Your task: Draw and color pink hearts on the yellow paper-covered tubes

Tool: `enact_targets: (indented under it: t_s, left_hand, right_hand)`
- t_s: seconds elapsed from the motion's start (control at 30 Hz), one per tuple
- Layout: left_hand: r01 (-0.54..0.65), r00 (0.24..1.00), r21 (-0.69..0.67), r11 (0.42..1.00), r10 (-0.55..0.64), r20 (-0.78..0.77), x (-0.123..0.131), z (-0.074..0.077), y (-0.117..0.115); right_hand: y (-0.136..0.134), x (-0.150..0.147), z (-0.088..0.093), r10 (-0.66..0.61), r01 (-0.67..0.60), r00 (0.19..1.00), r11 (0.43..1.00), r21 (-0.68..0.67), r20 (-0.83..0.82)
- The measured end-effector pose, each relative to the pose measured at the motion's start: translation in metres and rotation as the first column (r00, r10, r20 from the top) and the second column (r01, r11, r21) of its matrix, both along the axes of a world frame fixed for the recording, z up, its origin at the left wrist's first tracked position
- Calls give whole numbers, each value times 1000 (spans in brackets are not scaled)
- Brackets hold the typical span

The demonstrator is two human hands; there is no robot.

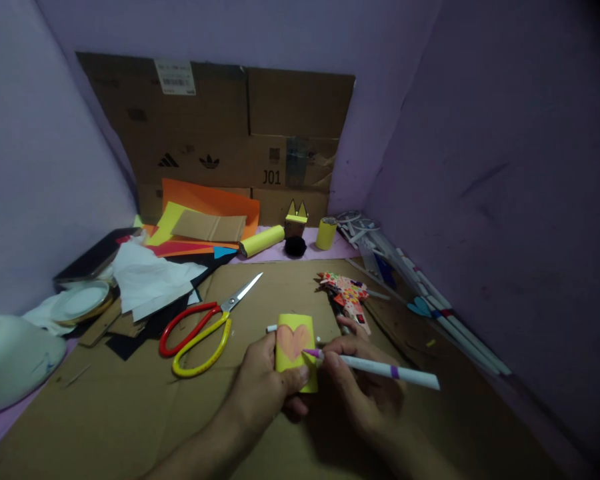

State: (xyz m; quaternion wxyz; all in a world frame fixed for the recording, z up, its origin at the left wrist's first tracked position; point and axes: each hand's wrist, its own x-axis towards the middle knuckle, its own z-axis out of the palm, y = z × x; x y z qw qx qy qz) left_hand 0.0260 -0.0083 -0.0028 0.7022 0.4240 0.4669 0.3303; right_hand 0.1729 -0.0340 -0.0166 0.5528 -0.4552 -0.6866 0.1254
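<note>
My left hand (275, 380) is closed around a yellow paper-covered piece (284, 363), its thumb across the lower front. A pinkish-orange heart (290, 341) shows on the yellow face. My right hand (363, 377) grips a white marker (380, 368) with a purple band and a purple tip, pointing left. That tip is at the right edge of the heart; whether it touches cannot be made out. A thin white stick end (271, 329) pokes out left of the yellow piece. Left of my hands lie scissors (225, 307) with one red and one yellow handle.
A floral pouch (350, 293) lies beyond my right hand. Behind are a yellow roll (263, 241), a short yellow tube (326, 233) and a small box with pointed ears (296, 223). White tissue (150, 273) and a pale bowl (15, 363) sit left; white paper rods (450, 323) line the right wall.
</note>
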Motion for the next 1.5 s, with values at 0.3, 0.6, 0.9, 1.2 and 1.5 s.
enact_targets:
  t_s: [0.3,0.6,0.9,1.2,1.5]
  left_hand:
    - [9,1000,2,1000,-9,-20,0,-1,-3]
    - [8,1000,-6,1000,-8,1,0,3,0]
    - [3,1000,14,1000,-3,-9,1,1,-2]
    - [18,1000,38,999,-17,-20,0,0,-2]
    - [8,1000,16,1000,-8,-12,0,1,-2]
  right_hand:
    - [-1,-1,-4,47,-47,999,999,-26,11]
    - [-1,1,-2,49,-49,999,999,-19,13]
    - [-3,-2,2,101,-99,993,995,-29,65]
    - [-2,-4,2,92,-90,994,995,-31,62]
    - [-1,-2,1,21,-21,1000,999,-32,18]
